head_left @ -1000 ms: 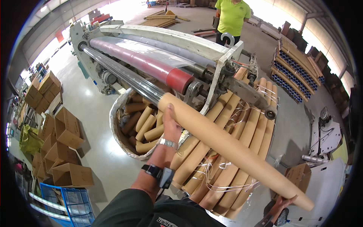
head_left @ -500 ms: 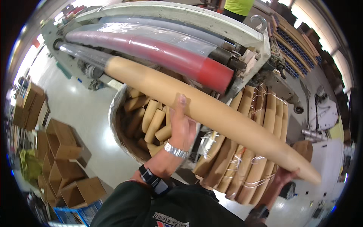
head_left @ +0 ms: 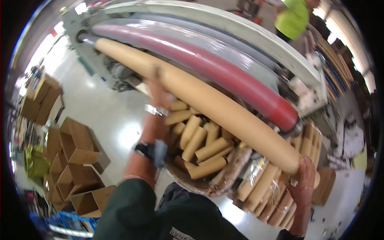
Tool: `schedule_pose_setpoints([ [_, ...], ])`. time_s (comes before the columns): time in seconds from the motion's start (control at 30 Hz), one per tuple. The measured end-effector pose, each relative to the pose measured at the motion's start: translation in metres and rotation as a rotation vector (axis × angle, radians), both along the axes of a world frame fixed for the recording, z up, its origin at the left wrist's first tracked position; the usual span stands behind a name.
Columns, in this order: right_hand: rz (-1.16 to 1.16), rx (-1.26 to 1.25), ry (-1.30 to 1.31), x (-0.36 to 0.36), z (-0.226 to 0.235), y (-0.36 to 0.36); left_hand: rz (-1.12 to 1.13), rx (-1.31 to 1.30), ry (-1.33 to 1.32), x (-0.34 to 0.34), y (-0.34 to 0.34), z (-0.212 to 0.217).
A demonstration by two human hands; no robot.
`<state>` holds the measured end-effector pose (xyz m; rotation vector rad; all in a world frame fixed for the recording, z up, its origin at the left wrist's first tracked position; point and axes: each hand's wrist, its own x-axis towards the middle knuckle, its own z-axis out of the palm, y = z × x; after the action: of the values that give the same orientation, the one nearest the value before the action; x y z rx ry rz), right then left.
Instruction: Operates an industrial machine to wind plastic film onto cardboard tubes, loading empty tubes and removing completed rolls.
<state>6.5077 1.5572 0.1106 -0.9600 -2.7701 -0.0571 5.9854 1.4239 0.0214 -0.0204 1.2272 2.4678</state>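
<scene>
A long tan cardboard tube [head_left: 208,100] slants across the middle, its far left end around a metal shaft [head_left: 88,39] on the machine. My left hand [head_left: 159,90], somewhat blurred, grips the tube from below left of its middle, with the thumb over the near side. At the tube's near right end, my right hand [head_left: 303,178] is wrapped round it. Just behind and alongside lies a red roller [head_left: 216,72] with a glossy surface.
Under the tube stands a round bin [head_left: 180,182] full of short cardboard tube pieces [head_left: 196,144]. Bundles of tied tubes [head_left: 264,188] lie at the right. Open cardboard boxes [head_left: 76,180] sit on the floor at left. A person in a bright yellow-green shirt [head_left: 294,18] stands beyond the machine.
The tube has slid further left along the shaft, so less bare shaft shows. Both hands still hold it and have moved with it. My view has shifted, showing more of the bin.
</scene>
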Motion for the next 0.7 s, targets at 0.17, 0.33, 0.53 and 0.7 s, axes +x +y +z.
schedule_pose_setpoints([
  [0.17,0.059,-0.046,-0.098,-0.035,-0.006,0.021,0.057,0.199,0.037,0.085,0.026,-0.010],
  [0.33,0.202,-0.106,-0.024,-0.203,-0.003,-0.027,0.018,0.193,0.017,-0.088,-0.040,-0.001],
  [0.53,0.406,-0.196,0.121,-0.488,-0.015,-0.087,0.230,0.001,0.265,-0.172,-0.032,-0.011],
  [0.7,0.852,-0.419,0.667,-0.494,-0.072,-0.146,-0.103,-0.028,0.155,-0.228,-0.082,-0.023],
])
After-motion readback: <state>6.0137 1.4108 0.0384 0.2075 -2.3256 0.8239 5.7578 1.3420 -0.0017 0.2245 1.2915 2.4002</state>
